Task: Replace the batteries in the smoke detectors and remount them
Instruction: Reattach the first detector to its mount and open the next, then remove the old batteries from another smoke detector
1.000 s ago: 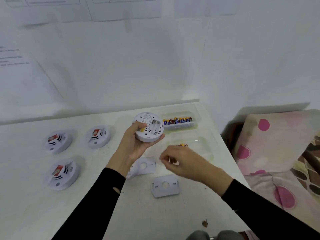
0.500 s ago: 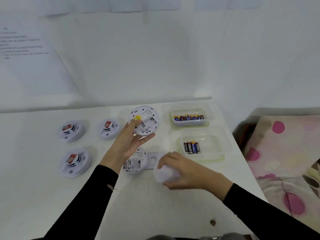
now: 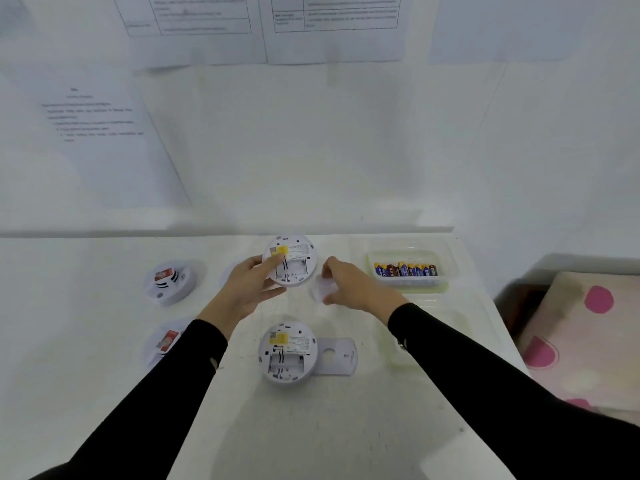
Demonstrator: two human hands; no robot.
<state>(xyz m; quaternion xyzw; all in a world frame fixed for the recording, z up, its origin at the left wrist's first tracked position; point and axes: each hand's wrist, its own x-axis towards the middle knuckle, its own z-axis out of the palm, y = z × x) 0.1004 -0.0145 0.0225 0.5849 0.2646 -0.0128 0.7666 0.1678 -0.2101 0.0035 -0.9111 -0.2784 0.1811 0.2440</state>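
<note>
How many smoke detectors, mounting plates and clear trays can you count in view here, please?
Smoke detectors: 4, one held in the left hand; a fifth may hide behind it.
Mounting plates: 2, one blurred in the right hand.
Clear trays: 2.
Total: 8.

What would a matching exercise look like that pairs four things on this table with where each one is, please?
Things:
1. farther upturned detector
2. batteries
3. flat mounting plate
4. rear red-labelled detector

Places:
A. in the clear tray at the right
B. face up on the table, far left
C. held in the left hand
D. flat on the table, against the nearer upturned detector

Pairs: 1-C, 2-A, 3-D, 4-B
</note>
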